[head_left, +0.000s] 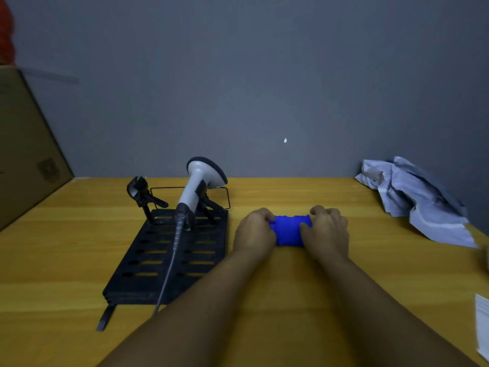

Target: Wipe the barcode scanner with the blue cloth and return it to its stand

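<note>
The blue cloth (289,230) lies folded on the wooden table at centre. My left hand (255,231) grips its left end and my right hand (326,229) grips its right end. The white and grey barcode scanner (197,185) rests upright in its black stand (169,256) to the left of my hands, with its grey cable (169,271) trailing over the slotted base toward me. A second, empty black holder (140,193) stands at the stand's far left.
A cardboard box (26,152) leans at the left edge. Crumpled pale grey plastic bags (415,202) lie at the far right against the grey wall. White paper (483,324) pokes in at the right edge.
</note>
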